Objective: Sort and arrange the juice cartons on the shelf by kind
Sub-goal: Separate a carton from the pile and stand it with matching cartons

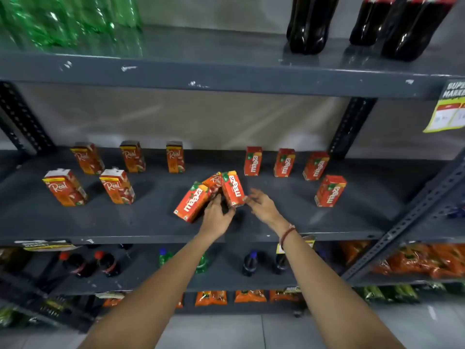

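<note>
On the grey shelf (pixel 125 222) several Real cartons (pixel 117 186) stand at the left, and several Maaza cartons (pixel 329 191) stand at the right. In the middle three cartons lean together: a tilted Maaza carton (pixel 191 204), a Real carton (pixel 213 183) behind it, and an upright Maaza carton (pixel 233 188). My left hand (pixel 216 217) sits between the tilted and upright cartons, fingers touching them; its grip is unclear. My right hand (pixel 261 206) is open, its fingertips at the upright Maaza carton's right edge.
Green bottles (pixel 63 21) and dark cola bottles (pixel 309 23) stand on the shelf above. Small bottles (pixel 249 263) and orange packets (pixel 415 260) fill the shelves below. A slotted upright post (pixel 349 127) rises at the right, with a yellow price tag (pixel 448 109) beside it.
</note>
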